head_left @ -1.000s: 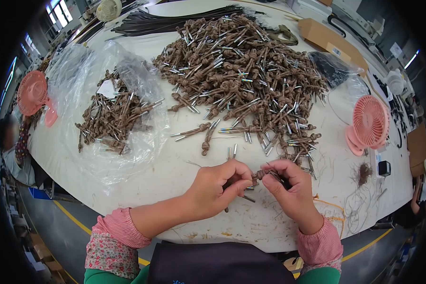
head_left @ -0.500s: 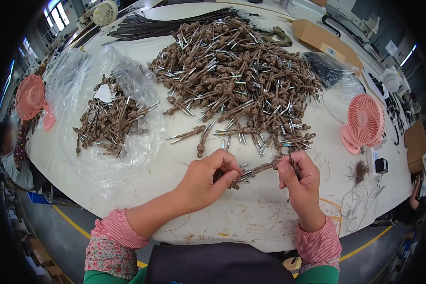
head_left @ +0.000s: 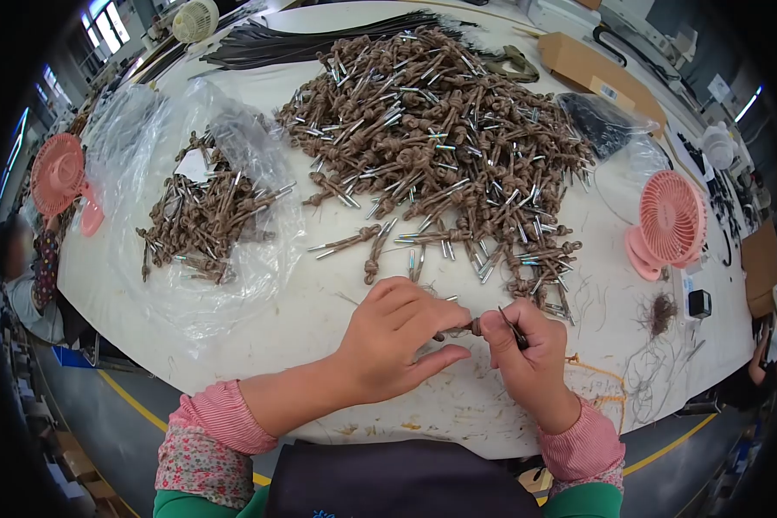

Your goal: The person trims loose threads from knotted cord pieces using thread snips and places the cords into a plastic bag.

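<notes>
Near the table's front, my left hand (head_left: 388, 341) has its thumb and fingers apart around a brown knotted cord (head_left: 473, 328), most of which the hand hides. My right hand (head_left: 528, 350) pinches the cord's knot between thumb and finger, and also holds a small dark pointed tool (head_left: 514, 328). Beyond the hands lies a large pile of brown knotted cords (head_left: 440, 129) with silver metal tips. A smaller heap of the same cords (head_left: 207, 216) rests on clear plastic at the left.
Pink fans stand at the left (head_left: 59, 177) and right (head_left: 669, 220). Black strips (head_left: 319, 41) and cardboard (head_left: 596, 73) lie at the back. Loose threads (head_left: 660, 315) and a small black box (head_left: 699, 302) are on the right. Another person (head_left: 30, 276) is at the far left.
My right hand has moved left and slightly down, closer to my left hand. My left hand's fingers have spread; the bundle of metal tips they gripped is now hidden.
</notes>
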